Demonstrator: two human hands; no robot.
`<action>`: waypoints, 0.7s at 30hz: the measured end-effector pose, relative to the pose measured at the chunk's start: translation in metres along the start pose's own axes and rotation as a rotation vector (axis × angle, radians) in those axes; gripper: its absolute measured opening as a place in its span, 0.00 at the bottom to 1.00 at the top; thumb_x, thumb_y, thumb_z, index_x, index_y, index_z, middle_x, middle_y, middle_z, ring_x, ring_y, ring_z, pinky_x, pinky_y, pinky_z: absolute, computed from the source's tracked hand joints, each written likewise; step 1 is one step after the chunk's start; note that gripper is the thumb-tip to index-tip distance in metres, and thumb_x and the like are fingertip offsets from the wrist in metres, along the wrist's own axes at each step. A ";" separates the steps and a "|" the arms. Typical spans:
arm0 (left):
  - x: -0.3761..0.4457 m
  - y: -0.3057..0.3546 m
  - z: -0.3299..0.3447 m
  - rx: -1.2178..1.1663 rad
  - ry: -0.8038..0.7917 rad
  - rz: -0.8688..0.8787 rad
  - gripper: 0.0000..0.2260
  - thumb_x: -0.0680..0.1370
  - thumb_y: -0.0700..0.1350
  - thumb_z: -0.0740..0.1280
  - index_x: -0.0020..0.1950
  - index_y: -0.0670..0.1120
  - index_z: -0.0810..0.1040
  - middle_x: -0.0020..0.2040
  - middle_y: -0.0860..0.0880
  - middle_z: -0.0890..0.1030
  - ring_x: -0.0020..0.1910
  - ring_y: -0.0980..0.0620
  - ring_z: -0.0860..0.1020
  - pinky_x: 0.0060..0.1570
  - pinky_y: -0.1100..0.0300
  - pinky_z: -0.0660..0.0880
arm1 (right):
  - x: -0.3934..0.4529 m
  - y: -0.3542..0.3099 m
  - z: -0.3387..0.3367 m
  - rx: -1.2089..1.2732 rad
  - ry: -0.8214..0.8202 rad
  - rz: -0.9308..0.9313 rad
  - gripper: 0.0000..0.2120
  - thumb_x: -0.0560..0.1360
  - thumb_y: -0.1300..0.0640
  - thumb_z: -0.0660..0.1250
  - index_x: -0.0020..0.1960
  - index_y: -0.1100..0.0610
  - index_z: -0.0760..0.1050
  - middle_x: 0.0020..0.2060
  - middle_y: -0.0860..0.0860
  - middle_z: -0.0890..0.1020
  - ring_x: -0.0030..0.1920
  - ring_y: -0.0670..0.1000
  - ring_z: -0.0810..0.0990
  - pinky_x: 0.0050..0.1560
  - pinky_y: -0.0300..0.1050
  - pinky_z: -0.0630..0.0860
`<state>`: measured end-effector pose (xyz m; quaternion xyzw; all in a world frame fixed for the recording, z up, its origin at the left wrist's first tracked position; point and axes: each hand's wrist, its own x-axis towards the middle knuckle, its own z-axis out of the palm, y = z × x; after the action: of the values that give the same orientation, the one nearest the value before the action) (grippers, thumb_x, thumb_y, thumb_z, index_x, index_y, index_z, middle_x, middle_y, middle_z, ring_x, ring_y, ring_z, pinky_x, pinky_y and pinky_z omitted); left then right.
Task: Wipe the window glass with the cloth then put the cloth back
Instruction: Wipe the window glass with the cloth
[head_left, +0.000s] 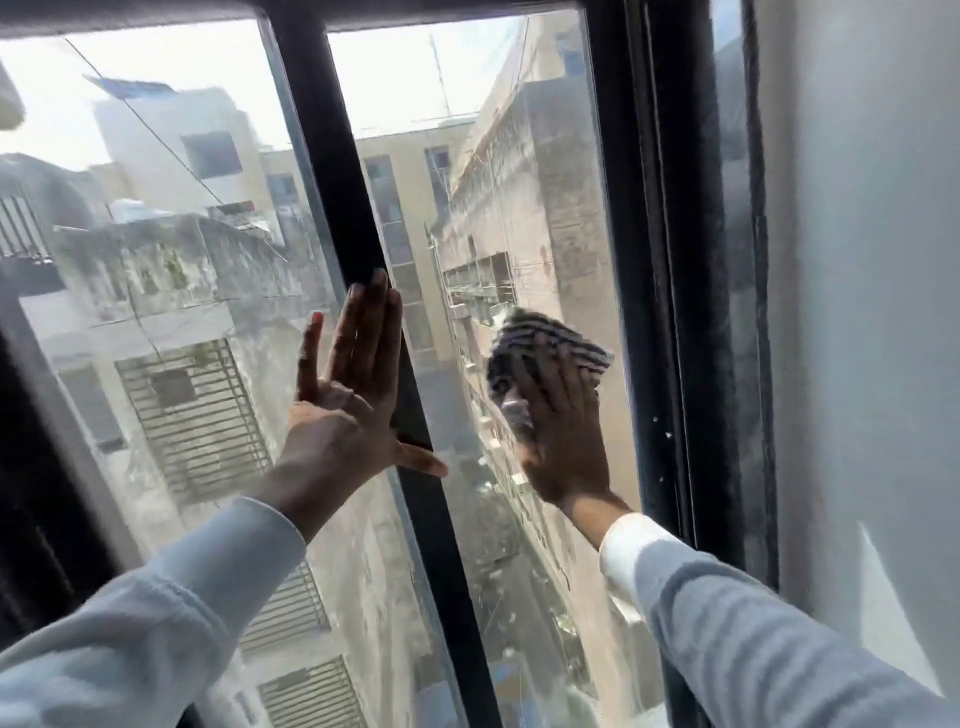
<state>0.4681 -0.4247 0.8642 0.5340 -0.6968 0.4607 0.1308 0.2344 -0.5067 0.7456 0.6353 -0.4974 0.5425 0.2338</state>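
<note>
The window glass (530, 218) fills most of the head view in two panes split by a black centre bar (343, 171). My right hand (563, 436) presses a black-and-white striped cloth (545, 343) flat against the right pane, near its middle. The cloth sticks out above and to the left of my fingers. My left hand (348, 400) lies flat with fingers spread on the left pane and across the centre bar, holding nothing. Both arms wear pale long sleeves.
A thick black window frame (670, 291) runs down the right side, with a pale wall (862, 312) beyond it. Through the glass, grey buildings and a narrow lane show far below. A dark frame edge (31, 467) stands at the left.
</note>
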 end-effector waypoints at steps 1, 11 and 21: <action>0.000 0.000 0.000 0.003 -0.015 -0.011 0.80 0.50 0.89 0.46 0.87 0.37 0.34 0.88 0.40 0.31 0.90 0.41 0.38 0.85 0.35 0.39 | -0.018 -0.003 0.001 0.046 0.055 0.261 0.34 0.83 0.46 0.57 0.87 0.50 0.54 0.87 0.54 0.57 0.86 0.62 0.57 0.83 0.69 0.58; -0.002 0.009 -0.015 0.043 -0.070 -0.043 0.82 0.53 0.89 0.56 0.83 0.35 0.26 0.86 0.37 0.27 0.88 0.38 0.33 0.85 0.32 0.41 | 0.040 0.001 -0.001 0.005 0.118 0.140 0.32 0.84 0.47 0.58 0.86 0.50 0.56 0.87 0.54 0.60 0.86 0.61 0.57 0.86 0.63 0.55; 0.002 0.008 -0.014 0.081 -0.095 -0.034 0.84 0.49 0.89 0.55 0.85 0.35 0.30 0.86 0.36 0.28 0.89 0.36 0.36 0.81 0.33 0.30 | 0.027 -0.024 0.018 -0.150 -0.056 -0.425 0.36 0.82 0.44 0.59 0.87 0.45 0.52 0.88 0.50 0.53 0.88 0.54 0.42 0.86 0.56 0.38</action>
<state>0.4565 -0.4149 0.8690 0.5719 -0.6739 0.4602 0.0837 0.2616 -0.5224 0.7710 0.7216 -0.3977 0.4248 0.3752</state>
